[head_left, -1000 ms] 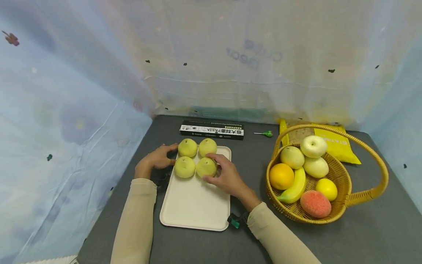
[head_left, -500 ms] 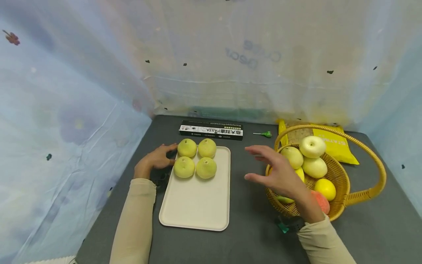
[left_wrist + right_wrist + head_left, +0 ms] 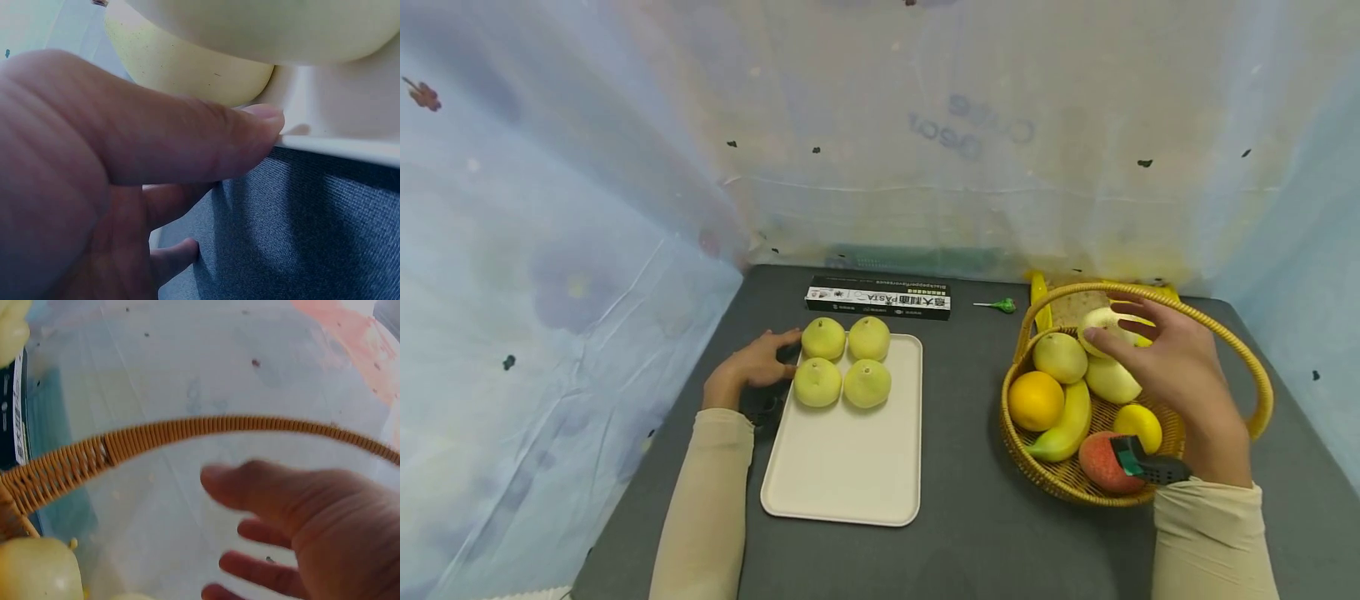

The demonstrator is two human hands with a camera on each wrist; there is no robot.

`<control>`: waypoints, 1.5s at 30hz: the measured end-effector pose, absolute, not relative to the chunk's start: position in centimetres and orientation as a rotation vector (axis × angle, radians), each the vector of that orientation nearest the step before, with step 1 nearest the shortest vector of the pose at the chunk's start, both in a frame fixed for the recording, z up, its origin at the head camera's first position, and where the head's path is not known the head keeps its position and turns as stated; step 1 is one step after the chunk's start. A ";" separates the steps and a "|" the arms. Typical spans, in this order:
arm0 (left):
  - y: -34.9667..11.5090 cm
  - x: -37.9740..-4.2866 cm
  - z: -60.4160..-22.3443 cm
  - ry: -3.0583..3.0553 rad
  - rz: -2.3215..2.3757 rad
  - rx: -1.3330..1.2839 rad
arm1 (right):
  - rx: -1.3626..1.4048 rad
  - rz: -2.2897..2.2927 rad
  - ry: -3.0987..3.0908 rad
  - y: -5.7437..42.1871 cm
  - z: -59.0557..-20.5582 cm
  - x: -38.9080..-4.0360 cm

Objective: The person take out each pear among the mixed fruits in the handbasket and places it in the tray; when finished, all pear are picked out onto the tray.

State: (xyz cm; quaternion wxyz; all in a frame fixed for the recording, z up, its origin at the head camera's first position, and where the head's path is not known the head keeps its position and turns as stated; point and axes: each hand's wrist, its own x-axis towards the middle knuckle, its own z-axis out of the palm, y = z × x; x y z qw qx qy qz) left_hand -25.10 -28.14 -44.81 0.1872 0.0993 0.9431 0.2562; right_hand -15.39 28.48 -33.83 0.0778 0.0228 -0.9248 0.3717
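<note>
On the beige tray (image 3: 842, 467), several yellow-green pears (image 3: 867, 384) stand in two rows at the far end. My left hand (image 3: 752, 364) is at the tray's left edge; the left wrist view has its thumb (image 3: 206, 134) right at the rim, beside the pears. My right hand (image 3: 1180, 367) reaches under the handle of the wicker basket (image 3: 1033, 471), fingers spread around a pale round pear (image 3: 1099, 320) on top of the fruit. That pear is partly hidden by the fingers. The right wrist view has the thumb and fingers apart, below the arched handle (image 3: 206, 426).
The basket also holds an orange (image 3: 1036, 400), a banana (image 3: 1070, 425), a lemon (image 3: 1138, 427), a reddish peach-like fruit (image 3: 1103, 462) and more pears. Behind lie a black pasta box (image 3: 877, 297), a green lollipop (image 3: 1004, 305) and a yellow bag (image 3: 1040, 300).
My right hand has let go of the near right pear on the tray and moved right to the top of the basket. The left hand stays at the tray's edge.
</note>
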 end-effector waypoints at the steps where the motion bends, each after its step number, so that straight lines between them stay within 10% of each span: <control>1: -28.1 -25.1 -44.8 2.654 0.724 0.281 | 0.007 1.094 -2.803 28.8 -33.8 -15.7; 18: -28.0 -25.3 -44.9 2.649 0.729 0.271 | -0.283 0.801 -3.162 32.0 -36.1 -19.9; 45: -28.3 -25.1 -45.0 2.666 0.731 0.278 | -0.255 0.891 -3.089 29.8 -38.6 -14.4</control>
